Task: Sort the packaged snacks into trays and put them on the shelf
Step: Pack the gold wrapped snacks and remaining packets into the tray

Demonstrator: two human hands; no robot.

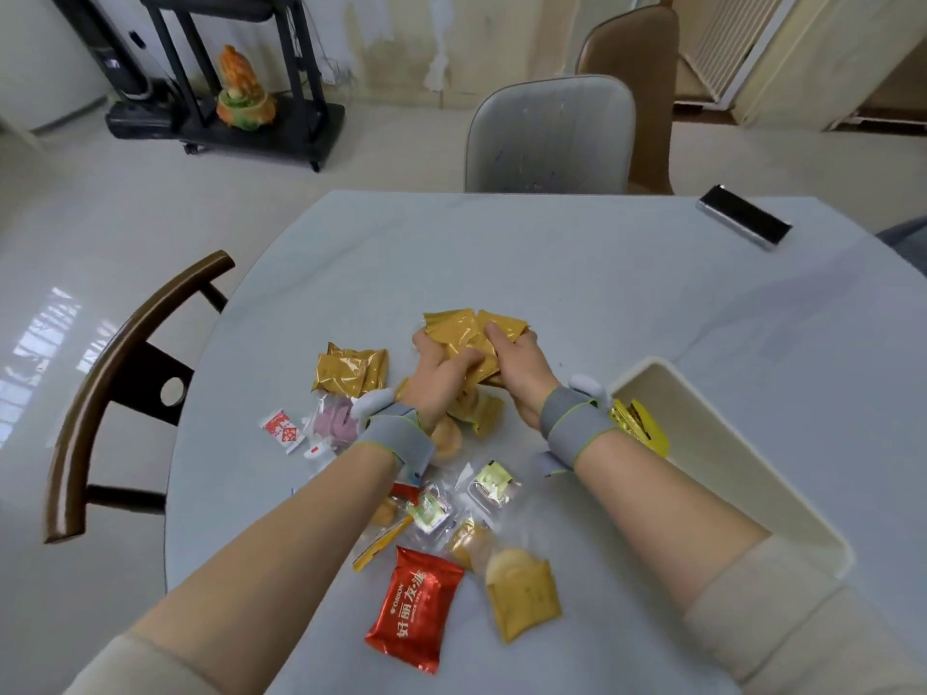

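Note:
Both my hands hold a stack of gold foil snack packets (466,333) above the middle of the table. My left hand (436,378) grips the stack from the left and below, and my right hand (521,373) grips it from the right with the thumb on top. Another gold packet (351,371) lies to the left. A cream tray (742,474) stands at the right with gold packets (637,423) in its near corner. A red Orion packet (414,606), a tan packet (524,601) and several small clear-wrapped snacks (491,486) lie in front of me.
The pale round table (627,293) carries a black phone-like device (745,220) at the far right. A dark wooden chair (125,373) stands at the left, a grey chair (549,135) across the table. A pink snack (333,423) and a red-white sachet (283,431) lie left of my wrist.

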